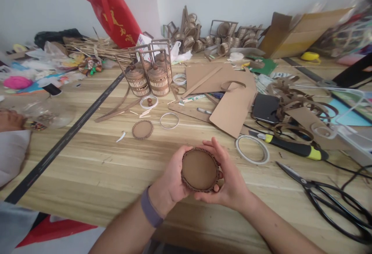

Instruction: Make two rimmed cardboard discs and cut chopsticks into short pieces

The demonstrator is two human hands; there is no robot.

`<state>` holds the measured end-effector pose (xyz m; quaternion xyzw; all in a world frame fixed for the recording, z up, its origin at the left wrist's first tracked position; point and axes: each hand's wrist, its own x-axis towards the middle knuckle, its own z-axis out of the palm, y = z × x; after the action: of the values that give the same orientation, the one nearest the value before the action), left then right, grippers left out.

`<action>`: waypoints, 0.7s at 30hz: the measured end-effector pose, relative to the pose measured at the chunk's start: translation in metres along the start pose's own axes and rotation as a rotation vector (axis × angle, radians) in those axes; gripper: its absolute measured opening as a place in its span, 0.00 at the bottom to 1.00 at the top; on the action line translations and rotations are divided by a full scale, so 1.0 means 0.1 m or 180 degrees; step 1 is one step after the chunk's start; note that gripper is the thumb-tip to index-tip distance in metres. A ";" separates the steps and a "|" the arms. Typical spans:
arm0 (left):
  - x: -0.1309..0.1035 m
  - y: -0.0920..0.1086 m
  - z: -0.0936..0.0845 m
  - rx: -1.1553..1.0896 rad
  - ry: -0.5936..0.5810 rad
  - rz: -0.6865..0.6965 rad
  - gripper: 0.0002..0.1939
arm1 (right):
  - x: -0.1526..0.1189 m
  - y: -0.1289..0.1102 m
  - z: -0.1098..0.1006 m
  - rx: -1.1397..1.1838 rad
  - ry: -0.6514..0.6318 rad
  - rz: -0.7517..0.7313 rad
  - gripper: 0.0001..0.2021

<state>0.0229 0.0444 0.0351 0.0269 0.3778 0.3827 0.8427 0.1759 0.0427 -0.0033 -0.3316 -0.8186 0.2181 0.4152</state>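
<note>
Between my two hands I hold a round cardboard disc with a braided rim [200,169], its flat face turned up toward me. My left hand [176,178] grips it at the left edge, while my right hand [229,178] has its fingers around the right edge. A similar smaller cardboard disc [142,129] with a ridged rim lies on the table beyond. Close to it are a thin white ring [169,121] and a roll of tape [149,102] with small brown beads inside. Another tape roll [252,149] lies right of my right hand.
Black scissors [312,192] and a yellow-black utility knife [296,147] lie at right. Cardboard sheets [232,106], a phone [265,108] and curled strips [302,106] sit behind. Small lidded baskets in frames [159,78] stand mid-table. Another person's hand [11,120] rests at far left.
</note>
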 end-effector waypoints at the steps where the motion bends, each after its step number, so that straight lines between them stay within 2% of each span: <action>1: 0.00 0.00 0.00 -0.0009 -0.0062 -0.0012 0.15 | 0.00 0.00 0.00 0.0016 0.0009 0.0012 0.62; 5: -0.03 0.02 0.00 -0.0092 -0.0305 -0.0015 0.15 | -0.02 0.03 -0.01 0.0223 0.0065 0.0121 0.59; 8: -0.05 0.05 0.02 -0.0004 -0.0381 -0.0176 0.20 | -0.03 0.06 0.00 0.0341 -0.0011 0.0151 0.59; 14: -0.04 0.05 0.04 0.0075 0.0036 0.0052 0.14 | -0.01 0.09 0.00 0.0206 -0.0241 -0.0001 0.59; 21: -0.02 0.01 0.03 -0.0262 -0.0128 0.0423 0.17 | -0.01 0.10 0.03 -0.0185 -0.0035 -0.0082 0.60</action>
<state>0.0234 0.0448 0.0392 0.0249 0.3420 0.4524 0.8232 0.1776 0.0486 -0.0112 -0.3317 -0.8310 0.1907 0.4037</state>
